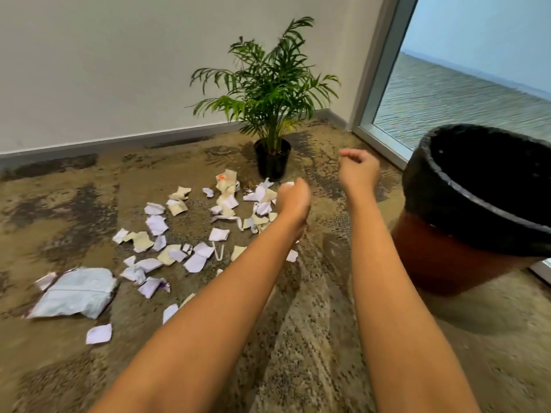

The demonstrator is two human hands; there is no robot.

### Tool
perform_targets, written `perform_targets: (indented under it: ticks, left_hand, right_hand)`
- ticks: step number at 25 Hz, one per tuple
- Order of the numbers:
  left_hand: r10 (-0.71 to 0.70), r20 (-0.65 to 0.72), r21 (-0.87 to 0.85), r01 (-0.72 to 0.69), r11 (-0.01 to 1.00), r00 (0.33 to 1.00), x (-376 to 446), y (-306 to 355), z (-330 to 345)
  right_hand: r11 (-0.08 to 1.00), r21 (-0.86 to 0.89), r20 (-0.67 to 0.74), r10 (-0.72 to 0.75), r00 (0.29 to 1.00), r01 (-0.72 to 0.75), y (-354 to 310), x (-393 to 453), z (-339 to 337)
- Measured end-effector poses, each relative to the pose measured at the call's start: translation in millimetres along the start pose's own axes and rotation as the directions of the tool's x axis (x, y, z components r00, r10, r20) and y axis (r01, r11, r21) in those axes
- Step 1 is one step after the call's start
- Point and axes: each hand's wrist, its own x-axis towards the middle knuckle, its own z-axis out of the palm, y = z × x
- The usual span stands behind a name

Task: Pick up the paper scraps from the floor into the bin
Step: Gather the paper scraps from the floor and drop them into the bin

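Several white and beige paper scraps [156, 225] lie scattered on the patterned carpet, left of and under my arms. A large crumpled white sheet [74, 290] lies at the near left. My left hand [293, 202] hovers over the far end of the pile with its fingers curled, and a small white scrap [288, 183] shows at its fingertips. My right hand [357, 171] hangs in the air between the pile and the bin, fingers loosely curled, with nothing visible in it. The brown bin [465, 263] with a black liner stands at the right, its mouth open.
A potted palm in a black pot [272, 162] stands just behind the scraps, by the wall. A floor-length window [447, 99] and its frame run behind the bin. Bare carpet lies between my arms and in front of the bin.
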Motion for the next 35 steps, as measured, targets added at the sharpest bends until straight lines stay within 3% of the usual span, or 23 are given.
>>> perform_targets:
  ticks: [3,5,7,11,16,19,24,29,32,35]
  left_hand:
    - [0.027,-0.153,0.155,-0.003,0.988,0.988,18.8,-33.5,-42.1]
    - [0.108,-0.243,0.344,-0.018,0.939,0.964,27.9,-59.6,-69.4]
    - [0.192,-0.308,0.568,0.018,0.823,0.932,31.0,-92.6,-87.2]
    - [0.128,-0.304,0.804,0.182,0.566,0.944,13.7,-155.3,-92.3]
    - [0.254,-0.19,0.909,0.072,0.412,0.948,9.1,-202.8,-111.6]
    - [0.339,-0.097,0.94,-0.026,0.341,0.936,20.4,-204.9,-122.8]
    - [0.413,0.004,0.944,-0.14,0.3,0.911,39.7,-199.1,-127.9]
    - [0.48,0.042,0.969,-0.153,0.195,0.876,51.1,-192.8,-128.3]
    - [0.532,0.027,0.972,-0.146,0.184,0.847,59.1,-187.4,-128.2]
    - [0.517,0.012,0.986,-0.096,0.137,0.856,66.7,-180.0,-126.9]
  right_hand:
    - [0.979,-0.188,0.17,0.104,0.98,-0.072,41.1,-26.5,23.9]
    - [0.934,-0.347,0.276,0.189,0.942,-0.086,69.8,-44.7,39.5]
    - [0.88,-0.466,0.325,0.264,0.908,-0.09,96.8,-62.0,53.1]
    - [0.861,-0.497,0.362,0.321,0.875,-0.109,133.4,-88.7,71.2]
    - [0.78,-0.626,0.475,0.37,0.799,0.012,149.6,-96.4,91.5]
    - [0.796,-0.602,0.482,0.301,0.823,0.062,149.0,-100.9,105.0]
    - [0.622,-0.743,0.45,0.193,0.872,0.246,152.1,-115.8,122.4]
    - [0.575,-0.774,0.418,0.148,0.896,0.267,154.2,-114.4,128.5]
    - [0.537,-0.793,0.415,0.131,0.9,0.287,156.8,-112.5,130.5]
    - [0.493,-0.802,0.423,0.067,0.904,0.338,162.9,-111.9,129.0]
